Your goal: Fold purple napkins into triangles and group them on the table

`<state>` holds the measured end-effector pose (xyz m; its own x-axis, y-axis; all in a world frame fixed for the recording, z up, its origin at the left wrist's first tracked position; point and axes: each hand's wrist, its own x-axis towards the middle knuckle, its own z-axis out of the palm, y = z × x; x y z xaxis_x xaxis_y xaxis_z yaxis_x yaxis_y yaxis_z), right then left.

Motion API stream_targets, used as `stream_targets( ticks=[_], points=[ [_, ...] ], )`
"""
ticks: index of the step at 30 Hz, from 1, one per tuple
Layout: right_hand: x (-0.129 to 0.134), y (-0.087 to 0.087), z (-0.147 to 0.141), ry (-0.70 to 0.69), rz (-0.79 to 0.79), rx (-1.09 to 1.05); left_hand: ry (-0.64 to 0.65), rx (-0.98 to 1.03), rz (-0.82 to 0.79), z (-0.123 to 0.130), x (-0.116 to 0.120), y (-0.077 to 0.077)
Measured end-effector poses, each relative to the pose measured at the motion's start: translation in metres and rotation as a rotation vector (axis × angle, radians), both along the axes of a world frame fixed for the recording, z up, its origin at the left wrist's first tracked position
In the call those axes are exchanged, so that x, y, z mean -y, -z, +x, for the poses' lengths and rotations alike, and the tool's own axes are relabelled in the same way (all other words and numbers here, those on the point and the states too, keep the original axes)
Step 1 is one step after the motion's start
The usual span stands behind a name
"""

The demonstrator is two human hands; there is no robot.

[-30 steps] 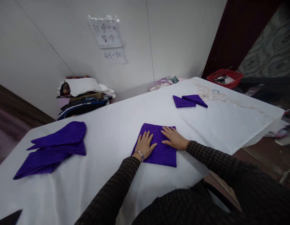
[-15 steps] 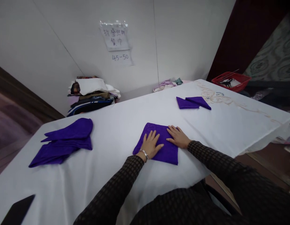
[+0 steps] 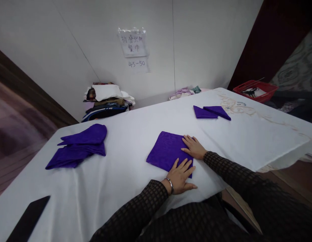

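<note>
Left grip (image 3: 178, 178) moved to near edge of cloth (image 3: 166, 150).

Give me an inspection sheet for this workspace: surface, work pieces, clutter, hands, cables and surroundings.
Surface: white tablecloth, creased at front left, embroidered toward the far right.
Work pieces: flat purple cloth in front; loose purple cloths at left; two folded purple pieces farther back, right.
Clutter: dark flat object, near left; fabric stack by the wall.
Hands: left hand over the flat cloth's near edge, right hand on its right edge; fingers extended.
Cables: nothing seen.
Surroundings: pale wall with handwritten signs; red basket, far right.
</note>
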<state>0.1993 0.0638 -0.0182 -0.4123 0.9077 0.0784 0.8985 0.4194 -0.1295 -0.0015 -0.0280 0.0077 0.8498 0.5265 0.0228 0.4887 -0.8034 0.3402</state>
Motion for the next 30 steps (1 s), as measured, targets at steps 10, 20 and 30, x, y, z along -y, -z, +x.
stream_targets(
  ticks=[10,20,30],
  points=[
    [-0.001,0.001,0.000,0.002,0.000,0.003,-0.655,-0.150,0.171,-0.066,-0.032,-0.001],
    [-0.001,-0.007,0.000,0.013,-0.079,0.009,-0.775,-0.254,0.122,-0.083,-0.031,0.014],
    [-0.026,-0.049,-0.042,-0.153,-0.127,-0.045,-0.720,-0.165,0.214,-0.071,-0.031,-0.002]
  ],
)
